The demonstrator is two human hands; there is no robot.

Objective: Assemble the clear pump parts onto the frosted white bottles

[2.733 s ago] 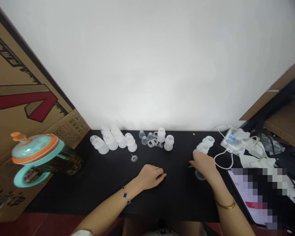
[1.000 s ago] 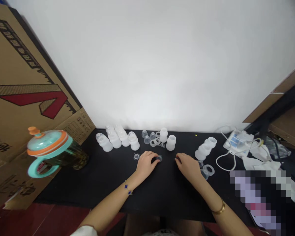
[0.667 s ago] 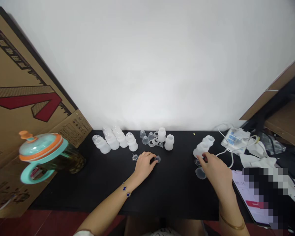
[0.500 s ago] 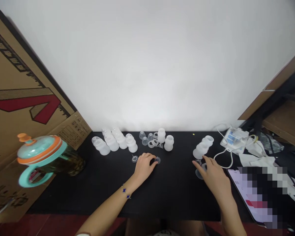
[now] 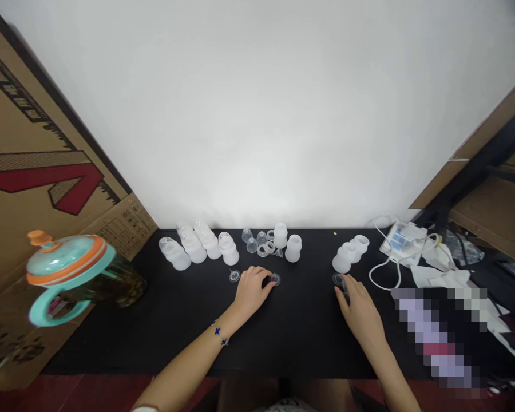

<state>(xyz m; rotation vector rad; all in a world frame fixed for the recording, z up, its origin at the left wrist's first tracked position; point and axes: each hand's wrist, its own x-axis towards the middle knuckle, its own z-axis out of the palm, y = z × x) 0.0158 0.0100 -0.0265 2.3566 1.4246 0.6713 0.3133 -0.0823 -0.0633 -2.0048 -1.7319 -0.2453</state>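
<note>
My left hand (image 5: 253,290), a bracelet at its wrist, has its fingers closed round a small clear nipple-like piece (image 5: 274,279). Over on the right, my right hand (image 5: 359,306) has fingers curled over a clear piece mostly hidden beneath it; a clear disc (image 5: 338,278) shows just beyond its fingertips. Two white bottles (image 5: 342,258) stand behind this hand. Another clear disc piece (image 5: 234,276) lies left of my left hand. Behind it are clear domes (image 5: 252,245), rings (image 5: 263,249) and two open white bottles (image 5: 293,249). Several capped white bottles (image 5: 179,257) stand further left.
A teal and orange lidded jug (image 5: 71,260) stands at the left before a cardboard box (image 5: 34,131). At the right lie a white cable (image 5: 371,274), a power strip (image 5: 399,243), white papers (image 5: 440,278) and a partly pixelated phone (image 5: 416,320). The wall is behind.
My right hand has moved slightly left, and its fingers now cover more of the clear pieces. My left hand has stayed in place. The view has shifted slightly.
</note>
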